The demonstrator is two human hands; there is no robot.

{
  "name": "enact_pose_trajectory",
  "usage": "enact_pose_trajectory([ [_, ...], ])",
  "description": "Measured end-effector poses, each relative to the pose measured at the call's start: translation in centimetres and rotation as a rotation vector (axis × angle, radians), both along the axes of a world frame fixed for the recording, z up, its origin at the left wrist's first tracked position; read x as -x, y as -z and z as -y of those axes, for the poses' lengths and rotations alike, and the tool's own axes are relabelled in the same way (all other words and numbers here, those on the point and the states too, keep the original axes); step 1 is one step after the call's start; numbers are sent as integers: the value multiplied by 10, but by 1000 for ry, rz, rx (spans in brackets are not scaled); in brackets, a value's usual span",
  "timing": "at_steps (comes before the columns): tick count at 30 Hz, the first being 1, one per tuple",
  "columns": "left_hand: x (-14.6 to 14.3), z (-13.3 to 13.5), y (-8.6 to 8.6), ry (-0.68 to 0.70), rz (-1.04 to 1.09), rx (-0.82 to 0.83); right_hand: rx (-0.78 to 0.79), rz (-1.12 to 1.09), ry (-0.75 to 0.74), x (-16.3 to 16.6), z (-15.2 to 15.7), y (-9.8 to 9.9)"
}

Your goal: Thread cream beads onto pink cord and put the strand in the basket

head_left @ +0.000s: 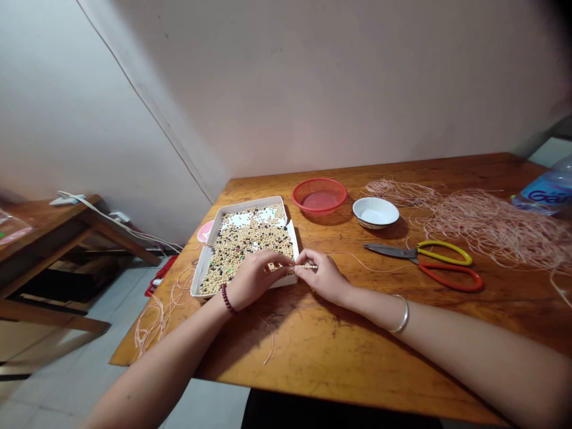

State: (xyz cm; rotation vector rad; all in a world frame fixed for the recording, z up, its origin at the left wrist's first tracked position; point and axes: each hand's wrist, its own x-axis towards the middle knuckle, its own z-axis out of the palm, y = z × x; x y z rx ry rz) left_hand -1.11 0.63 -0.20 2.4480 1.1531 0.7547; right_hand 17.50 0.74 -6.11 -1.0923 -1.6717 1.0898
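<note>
A short strand of pale beads (pixel 310 267) on a thin pink cord (pixel 357 257) is pinched in my right hand (pixel 325 277); the cord trails off to the right. My left hand (pixel 257 275) meets it, thumb and forefinger closed at the strand's left end; whatever lies between those fingertips is too small to make out. Under and behind my left hand is a white shallow tray (pixel 289 231), its side split at the right. Loose beads (pixel 250 241) fill it, mostly cream, with black and a few green ones among them.
Behind the tray stand a red plastic basket (pixel 319 202) and a white bowl (pixel 376 211). Scissors (pixel 424 259) with yellow and red handles lie right of my hands. A heap of pink cord (pixel 496 223) spreads toward a plastic bottle (pixel 547 187). More cord (pixel 152 322) lies at the table's left edge.
</note>
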Motion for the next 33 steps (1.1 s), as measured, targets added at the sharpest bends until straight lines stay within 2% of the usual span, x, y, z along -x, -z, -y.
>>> enact_pose_trajectory([
  [9,0,0,0,-6,-27,-19,26,-107,-9,0,0,-6],
  [12,-1,0,0,-55,0,-12,58,-135,-8,-1,0,-7],
  [17,-1,1,-3,-153,130,20,4,-104,11,-1,-1,-4],
  [21,0,1,-3,-212,260,39,-27,-27,-85,-2,-1,-2],
  [27,0,1,1,-217,489,119,-38,-26,-25,-2,-3,0],
  [33,2,-1,-1,-299,268,-9,-49,31,-11,-1,-3,-1],
])
